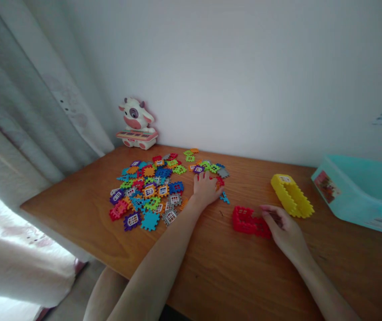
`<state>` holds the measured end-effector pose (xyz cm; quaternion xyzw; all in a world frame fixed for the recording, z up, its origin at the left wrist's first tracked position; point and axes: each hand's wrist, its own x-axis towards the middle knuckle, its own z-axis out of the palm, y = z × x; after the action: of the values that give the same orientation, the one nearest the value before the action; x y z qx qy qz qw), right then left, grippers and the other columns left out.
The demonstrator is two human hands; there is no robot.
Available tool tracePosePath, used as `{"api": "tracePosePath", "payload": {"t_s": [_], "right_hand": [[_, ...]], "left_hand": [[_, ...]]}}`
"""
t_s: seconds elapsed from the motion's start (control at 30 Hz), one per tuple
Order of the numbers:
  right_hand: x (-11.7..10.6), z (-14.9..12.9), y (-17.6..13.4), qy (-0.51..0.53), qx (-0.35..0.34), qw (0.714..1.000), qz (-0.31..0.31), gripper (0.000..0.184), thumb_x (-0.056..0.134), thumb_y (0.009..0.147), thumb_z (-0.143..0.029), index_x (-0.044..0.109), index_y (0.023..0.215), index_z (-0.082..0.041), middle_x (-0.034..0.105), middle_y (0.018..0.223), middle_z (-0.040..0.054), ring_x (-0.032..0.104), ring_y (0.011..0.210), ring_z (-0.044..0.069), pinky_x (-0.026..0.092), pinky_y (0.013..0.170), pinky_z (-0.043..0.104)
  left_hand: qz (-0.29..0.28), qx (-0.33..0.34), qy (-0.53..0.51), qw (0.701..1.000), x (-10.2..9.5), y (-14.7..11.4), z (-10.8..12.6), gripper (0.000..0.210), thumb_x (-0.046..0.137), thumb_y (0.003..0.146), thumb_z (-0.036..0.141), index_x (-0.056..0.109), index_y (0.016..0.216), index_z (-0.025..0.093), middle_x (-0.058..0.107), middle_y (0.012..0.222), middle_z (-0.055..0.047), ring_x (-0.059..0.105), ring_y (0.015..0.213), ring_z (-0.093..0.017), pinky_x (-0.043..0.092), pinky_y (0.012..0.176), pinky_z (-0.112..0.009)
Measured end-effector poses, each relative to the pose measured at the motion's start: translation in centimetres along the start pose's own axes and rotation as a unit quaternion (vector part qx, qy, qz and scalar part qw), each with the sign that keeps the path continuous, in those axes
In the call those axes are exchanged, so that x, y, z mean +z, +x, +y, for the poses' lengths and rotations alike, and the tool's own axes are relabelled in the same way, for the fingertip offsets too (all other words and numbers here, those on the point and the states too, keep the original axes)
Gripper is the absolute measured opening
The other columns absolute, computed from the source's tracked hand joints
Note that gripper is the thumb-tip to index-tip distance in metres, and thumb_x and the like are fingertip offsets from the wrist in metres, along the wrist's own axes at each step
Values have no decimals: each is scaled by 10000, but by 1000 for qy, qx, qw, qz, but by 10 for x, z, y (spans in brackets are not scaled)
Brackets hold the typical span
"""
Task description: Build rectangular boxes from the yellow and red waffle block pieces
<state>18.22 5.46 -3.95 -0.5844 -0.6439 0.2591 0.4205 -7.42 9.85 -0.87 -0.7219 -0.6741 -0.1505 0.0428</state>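
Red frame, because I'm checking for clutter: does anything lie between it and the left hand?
Yes, low down: a blue piece on the table, close beside the left hand, on the side toward the red frame. Nothing else visible stands between them.

Tiles (150,191) left of bin (351,200)

Smooth grained wooden tabletop (224,267), red plastic frame (244,227), plastic tiles (149,220), smooth plastic bin (354,207), cloth curtain (26,111), matt wall (244,80)
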Motion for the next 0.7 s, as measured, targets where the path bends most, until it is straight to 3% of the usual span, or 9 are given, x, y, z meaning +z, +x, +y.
{"api": "tracePosePath", "payload": {"t_s": [0.23, 0.3, 0.4, 0.5, 0.7], "right_hand": [[-1, -3, 0, -11, -7, 1000, 2, 402, 551, 799, -530, 704, 978, -203, 750, 962, 113, 679, 794, 265, 549, 734, 410], [-1, -4, -1, -24, -10, 1000, -1, 405, 551, 799, -531, 707, 980, -204, 750, 955, 109, 673, 770, 260, 546, 723, 410], [-1, -3, -1, -35, -11, 999, -1, 410, 543, 804, -534, 709, 987, -207, 751, 982, 109, 675, 785, 261, 544, 729, 408], [0, -2, -1, -43, -9, 999, 2, 411, 543, 804, -538, 709, 987, -210, 751, 991, 108, 679, 806, 265, 543, 749, 412], [0, -2, -2, -45, -7, 999, -4, 385, 545, 821, -527, 699, 994, -219, 755, 976, 101, 688, 811, 261, 539, 723, 389]], "left_hand": [[-9, -40, -10, 999, -7, -16, -20, 277, 579, 887, 321, 696, 1088, 169, 643, 1219, -158, 576, 1167, -338, 492, 973, -483], [-9, -50, -10, 999, -5, -20, -26, 321, 559, 892, 287, 662, 1172, 168, 626, 1284, -160, 568, 1195, -339, 489, 982, -490], [-17, -8, -7, 1000, -2, -25, -30, 383, 503, 915, 221, 614, 1281, 206, 536, 1458, -136, 512, 1293, -346, 456, 1030, -525], [-30, 22, -16, 999, 1, -27, -32, 345, 477, 941, 229, 641, 1244, 220, 584, 1402, -112, 544, 1252, -327, 459, 1033, -510], [-7, -6, -30, 1000, 3, -25, -34, 291, 494, 964, 330, 663, 1132, 163, 639, 1174, -136, 611, 1097, -296, 513, 950, -431]]}}
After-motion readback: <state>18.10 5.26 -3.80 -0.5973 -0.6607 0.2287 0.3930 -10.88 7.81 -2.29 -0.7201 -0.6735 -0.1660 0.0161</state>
